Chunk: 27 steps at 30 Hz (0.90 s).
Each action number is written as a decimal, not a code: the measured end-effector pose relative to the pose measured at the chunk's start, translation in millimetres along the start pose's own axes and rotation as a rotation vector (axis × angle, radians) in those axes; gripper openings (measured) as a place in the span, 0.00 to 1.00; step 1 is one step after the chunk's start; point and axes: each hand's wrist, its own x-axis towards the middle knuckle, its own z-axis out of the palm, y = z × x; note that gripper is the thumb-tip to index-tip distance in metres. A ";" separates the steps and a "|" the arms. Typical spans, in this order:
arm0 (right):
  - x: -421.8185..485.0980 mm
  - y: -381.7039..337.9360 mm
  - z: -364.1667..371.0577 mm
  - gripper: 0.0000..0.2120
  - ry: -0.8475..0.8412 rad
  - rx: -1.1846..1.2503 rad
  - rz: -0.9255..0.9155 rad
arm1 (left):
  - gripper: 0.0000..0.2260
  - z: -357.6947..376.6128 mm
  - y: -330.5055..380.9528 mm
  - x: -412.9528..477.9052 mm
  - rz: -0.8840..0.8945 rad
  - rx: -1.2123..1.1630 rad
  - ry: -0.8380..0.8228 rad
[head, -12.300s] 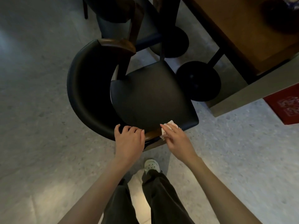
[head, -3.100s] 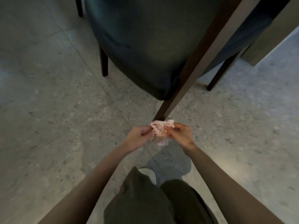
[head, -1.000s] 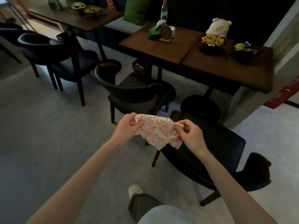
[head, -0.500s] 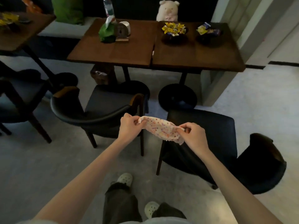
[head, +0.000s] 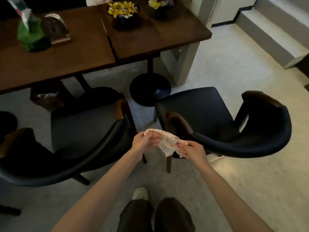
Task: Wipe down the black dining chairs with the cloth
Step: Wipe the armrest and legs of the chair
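A small white cloth with red dots [head: 168, 142] hangs between my two hands above the gap between two black dining chairs. My left hand [head: 143, 142] pinches its left end, and my right hand [head: 192, 150] pinches its right end. The left black chair [head: 78, 136] has its curved back toward me. The right black chair [head: 217, 121] is turned sideways, its wooden arm tip just behind the cloth.
Two dark wooden tables [head: 100, 42] stand beyond the chairs, with round black pedestal bases [head: 149, 88] underneath. On them sit a green tissue pack [head: 31, 33], a wooden holder [head: 56, 29] and bowls of sweets [head: 123, 13]. A pale pillar [head: 182, 64] and steps [head: 274, 30] lie right.
The view has moved closer and tilted down over the two chairs. My hands have drawn nearer each other, so the cloth sags and bunches more than half a second ago.
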 end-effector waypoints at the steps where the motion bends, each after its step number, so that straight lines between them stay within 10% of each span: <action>1: 6.2 7.9 5.4 0.12 0.010 0.006 0.007 | 0.11 -0.6 -5.7 9.3 0.001 -0.005 -0.014; 15: 157.2 145.1 97.3 0.33 0.156 -0.249 -0.636 | 0.06 16.2 -131.4 199.4 0.651 0.215 -0.186; 27: 248.3 242.9 108.2 0.23 0.466 -0.100 -0.929 | 0.06 24.9 -232.4 282.9 1.007 0.317 -0.111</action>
